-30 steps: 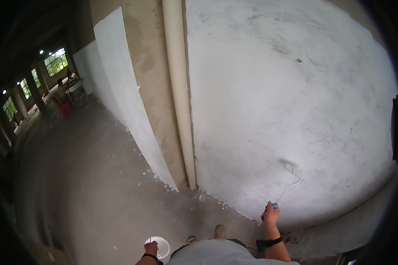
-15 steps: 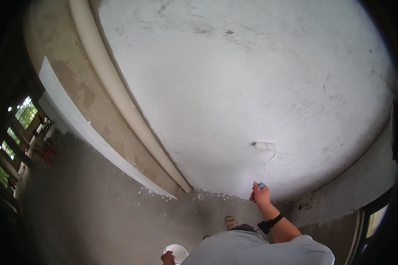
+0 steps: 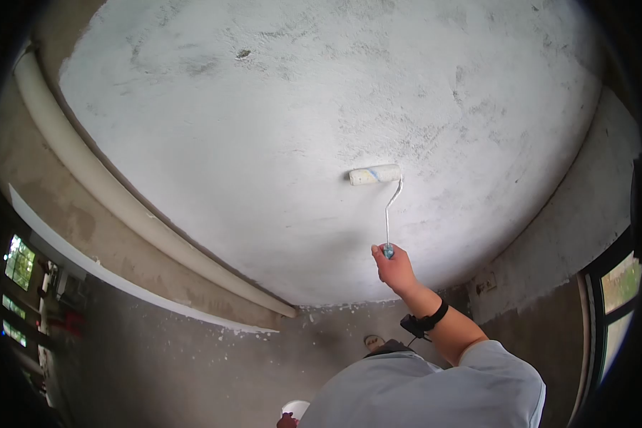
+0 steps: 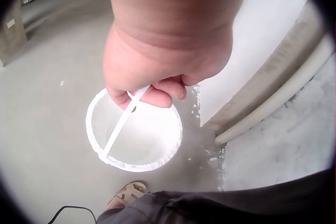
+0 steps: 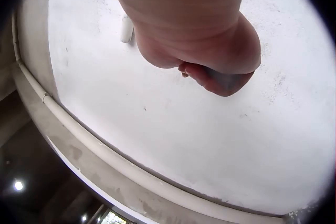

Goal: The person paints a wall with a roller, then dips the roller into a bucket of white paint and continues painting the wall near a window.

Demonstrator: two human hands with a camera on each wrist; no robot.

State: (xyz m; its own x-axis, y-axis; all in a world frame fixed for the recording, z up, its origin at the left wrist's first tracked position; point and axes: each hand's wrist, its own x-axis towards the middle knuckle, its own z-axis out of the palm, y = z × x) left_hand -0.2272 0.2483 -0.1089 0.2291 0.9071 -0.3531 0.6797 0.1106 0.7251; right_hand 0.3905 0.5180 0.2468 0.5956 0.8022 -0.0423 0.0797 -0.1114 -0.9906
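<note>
My right hand (image 3: 394, 268) grips the handle of a paint roller (image 3: 375, 175), its thin bent frame rising from the fist. The pale roller sleeve lies against the white, patchy wall (image 3: 264, 128). In the right wrist view the right hand (image 5: 205, 50) hides most of the tool, and only the end of the roller (image 5: 126, 29) shows to its left. Low at my side, my left hand (image 4: 165, 61) holds a white bucket (image 4: 137, 167) by its curled-over handle (image 4: 122, 124). White paint coats the bucket's rim and inside. In the head view just part of that bucket shows at the bottom edge.
A beige vertical pipe (image 3: 157, 225) runs along the wall's left edge beside bare plaster. White splatters dot the concrete floor (image 3: 192, 364). On the right stands a dark-framed window (image 3: 617, 292), with a wall socket box (image 3: 486, 282) nearby. My sandalled foot (image 4: 127, 195) is below the bucket.
The head view has turned right and upward. The roller has moved up the wall with my right hand, its sleeve now nearly level. My left hand still holds the bucket.
</note>
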